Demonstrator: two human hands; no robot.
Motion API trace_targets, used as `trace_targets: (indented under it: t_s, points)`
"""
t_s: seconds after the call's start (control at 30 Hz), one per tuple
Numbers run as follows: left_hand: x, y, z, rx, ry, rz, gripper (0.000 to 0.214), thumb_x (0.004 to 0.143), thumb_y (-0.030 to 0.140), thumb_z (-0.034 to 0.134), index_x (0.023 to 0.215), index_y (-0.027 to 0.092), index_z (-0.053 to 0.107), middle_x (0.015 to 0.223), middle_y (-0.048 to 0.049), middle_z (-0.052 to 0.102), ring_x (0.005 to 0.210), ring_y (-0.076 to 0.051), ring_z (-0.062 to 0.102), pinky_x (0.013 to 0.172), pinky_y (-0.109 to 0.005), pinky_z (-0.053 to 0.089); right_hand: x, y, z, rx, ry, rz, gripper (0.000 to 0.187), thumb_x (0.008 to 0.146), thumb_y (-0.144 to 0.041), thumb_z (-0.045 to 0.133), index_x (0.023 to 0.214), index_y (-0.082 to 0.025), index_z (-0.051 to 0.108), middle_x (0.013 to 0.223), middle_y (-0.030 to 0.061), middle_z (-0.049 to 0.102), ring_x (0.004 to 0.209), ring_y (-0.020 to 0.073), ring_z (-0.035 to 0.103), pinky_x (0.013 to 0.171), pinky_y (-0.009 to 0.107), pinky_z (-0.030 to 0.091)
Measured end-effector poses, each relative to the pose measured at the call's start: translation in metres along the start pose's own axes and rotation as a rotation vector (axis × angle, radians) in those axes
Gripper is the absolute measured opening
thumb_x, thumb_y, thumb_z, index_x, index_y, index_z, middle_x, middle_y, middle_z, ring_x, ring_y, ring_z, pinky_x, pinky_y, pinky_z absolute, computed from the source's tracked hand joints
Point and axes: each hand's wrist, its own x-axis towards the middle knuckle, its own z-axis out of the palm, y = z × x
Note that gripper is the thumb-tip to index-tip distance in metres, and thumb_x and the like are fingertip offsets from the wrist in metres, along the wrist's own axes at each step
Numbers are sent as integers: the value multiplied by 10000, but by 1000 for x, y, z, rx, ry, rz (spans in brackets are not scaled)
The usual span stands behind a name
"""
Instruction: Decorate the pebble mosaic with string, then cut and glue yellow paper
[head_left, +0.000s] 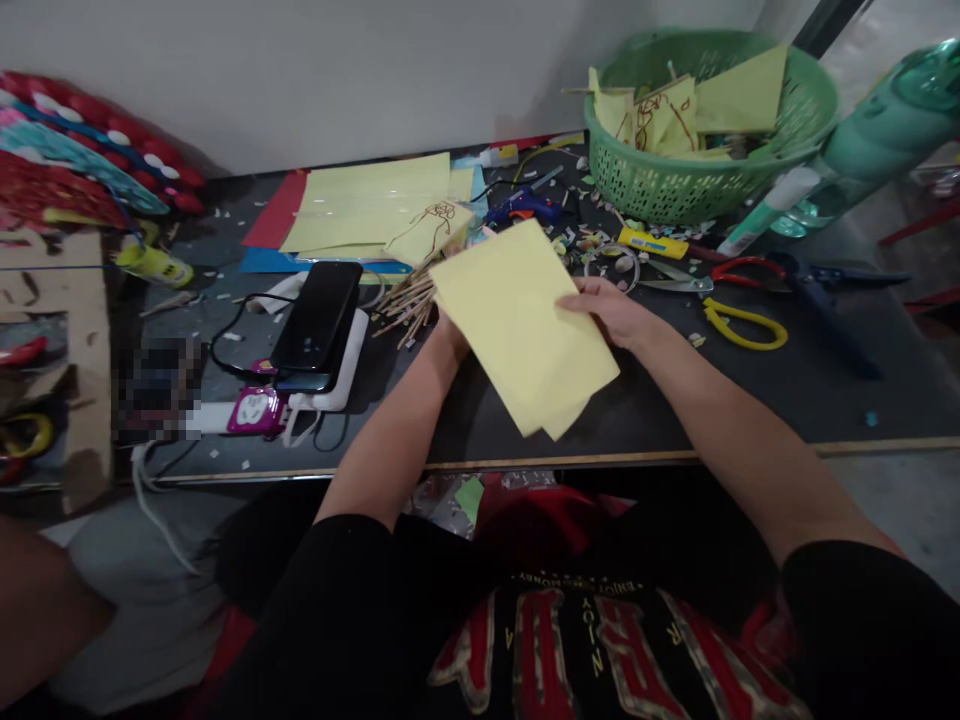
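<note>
The pale yellow paper (525, 330) was a plain rectangular sheet, turned diagonally. A second layer peeked out at its near corner. It was held over the middle of the dark table (840, 410), towards the near edge.

Bare at the right front of the counter (787, 400), beyond the sheet (525, 330). Blocked on the left by phone (319, 320) and cables (225, 335). Crowded just behind the sheet with sticks (409, 305), glue gun (525, 207) and scissors (742, 325). Walled at back right by basket (675, 190) and bottle (870, 140).
</note>
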Motion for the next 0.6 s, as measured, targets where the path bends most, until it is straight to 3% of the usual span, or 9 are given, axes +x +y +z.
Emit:
trace_targets:
  t_s: [0.1, 0.17, 0.27, 0.33, 0.4, 0.6]
  points:
    - [7, 2, 5, -155, 38, 133, 999, 831, 809, -119, 1227, 222, 585, 1133, -90, 714, 1253, -272, 589, 936, -412, 545, 6, -5, -14, -42, 242, -177, 393, 698, -393, 765, 1034, -216, 664, 1024, 56, 748, 933, 230, 713, 899, 415, 590]
    - [11, 1, 10, -187, 49, 184, 989, 859, 797, -86, 1203, 196, 620, 1102, -108, 719, 1299, -290, 575, 960, -435, 541, 9, -6, -21, -88, 341, -265, 422, 712, -402, 719, 1086, -227, 635, 1112, 64, 732, 1056, 262, 692, 939, 448, 577]
    - [15, -7, 17, -161, 11, 174, 718, 946, 720, 228, 1149, 173, 648, 1098, -117, 728, 1247, -293, 627, 977, -442, 549, 12, -5, -24, -123, 412, -297, 447, 719, -403, 658, 1128, -229, 607, 1184, 79, 710, 1141, 288, 664, 945, 480, 578]
    - [17, -14, 19, -137, -5, 184, 497, 895, 580, 558, 1153, 163, 638, 1109, -125, 734, 1164, -297, 675, 983, -451, 554, 12, -4, -21, -118, 407, -262, 463, 715, -413, 650, 1131, -216, 605, 1210, 97, 700, 1168, 300, 654, 960, 489, 578]
    - [20, -21, 17, -127, 6, 222, 545, 799, 490, 731, 1228, 184, 590, 1110, -113, 744, 1112, -293, 700, 972, -448, 566, 10, -3, -18, -116, 361, -201, 511, 704, -448, 682, 1144, -198, 610, 1235, 116, 691, 1194, 317, 641, 987, 496, 572]
    - [34, -29, 0, -178, 116, 434, 799, 683, 567, 828, 1333, 254, 485, 1119, -87, 755, 1146, -302, 693, 946, -423, 587, 3, 0, -18, -219, 117, -155, 708, 559, -478, 894, 1165, -185, 675, 1264, 112, 691, 1224, 356, 623, 1096, 527, 509]
